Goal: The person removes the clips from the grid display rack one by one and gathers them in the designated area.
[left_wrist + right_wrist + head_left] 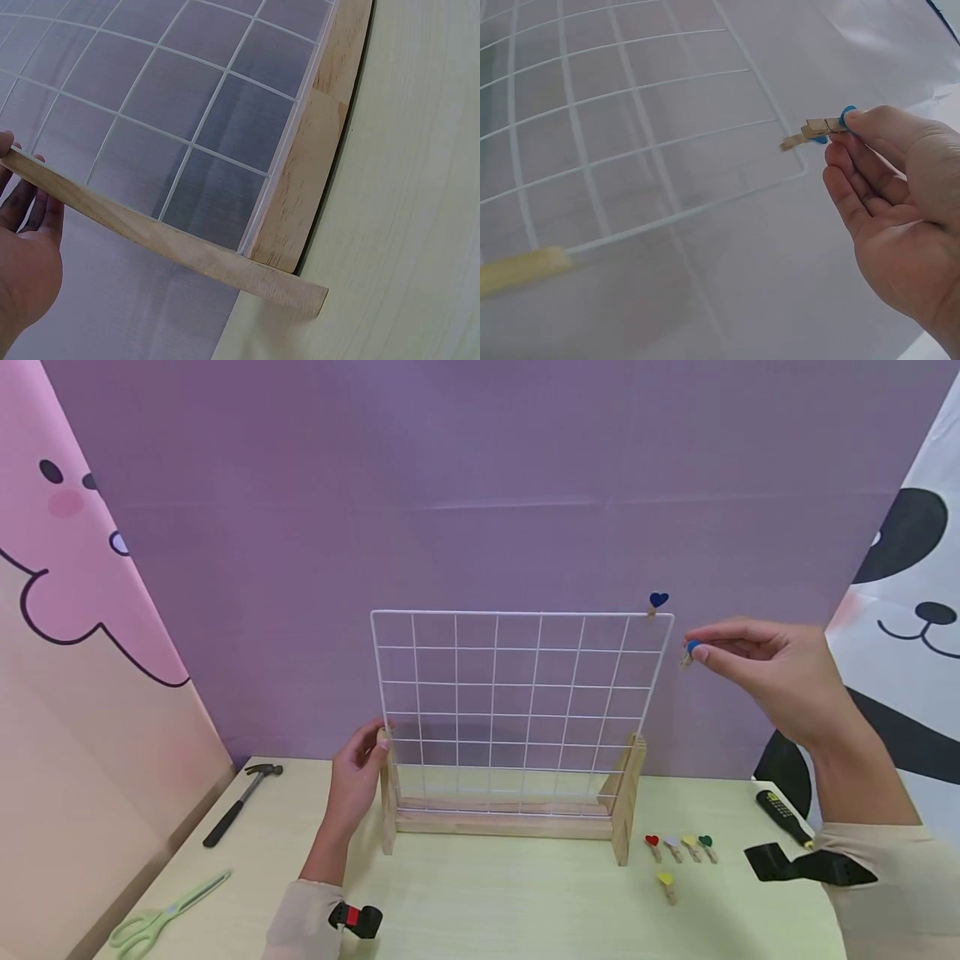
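A white wire grid panel (pixel 510 683) stands upright in a wooden stand (pixel 628 802). My left hand (pixel 356 772) grips the top of the stand's left upright, thumb on the near side; the left wrist view shows the fingers behind that wooden upright (pixel 180 251). Off the panel's right edge, my right hand (pixel 780 681) pinches a small wooden clothespin (pixel 825 126) with a blue top between thumb and forefinger. Its jaw end points toward the panel. A clothespin with a dark blue heart (pixel 658 600) is clipped on the top wire near the right corner.
Right of the stand lie several heart-topped clothespins, among them a red one (pixel 652 842), a green one (pixel 707 843) and a yellow one (pixel 666 881). A black-and-yellow handheld tool (pixel 783 818) is farther right. At left are a hammer (pixel 242 803) and green scissors (pixel 168 912).
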A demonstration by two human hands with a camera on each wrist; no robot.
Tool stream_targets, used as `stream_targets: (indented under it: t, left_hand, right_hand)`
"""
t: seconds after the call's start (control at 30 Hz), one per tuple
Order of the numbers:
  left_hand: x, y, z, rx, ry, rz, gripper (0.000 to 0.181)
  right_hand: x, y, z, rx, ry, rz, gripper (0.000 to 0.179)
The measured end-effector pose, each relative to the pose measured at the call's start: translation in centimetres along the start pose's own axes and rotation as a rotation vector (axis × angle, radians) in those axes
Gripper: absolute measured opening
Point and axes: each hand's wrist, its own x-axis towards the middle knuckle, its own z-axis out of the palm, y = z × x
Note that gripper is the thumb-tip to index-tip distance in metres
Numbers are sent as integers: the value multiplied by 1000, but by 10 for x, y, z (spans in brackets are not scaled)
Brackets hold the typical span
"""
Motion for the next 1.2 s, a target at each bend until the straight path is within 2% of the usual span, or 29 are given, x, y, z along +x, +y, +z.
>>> stream_targets:
  t: [0.23,0.5,0.67,0.87,1.2]
  left_hand:
    - [1,1,0,-19,-7,-5,36]
    - [1,1,0,-12,-3,-14,36]
    - [0,1,-1,-18,-8,-17,36]
    - [0,1,-1,-15,-13,-20,36]
    - [1,2,0,-5,-8,-23,35]
  right_hand:
    - [-33,27,10,-93,-44,51,27]
    - [-74,61,24,-9,-110,80,24]
    - [-104,90,34,32,-169,116,25]
    - [-137,126,46,64,-191,199,22]
    - [-170,168,59,68,-242,377,29]
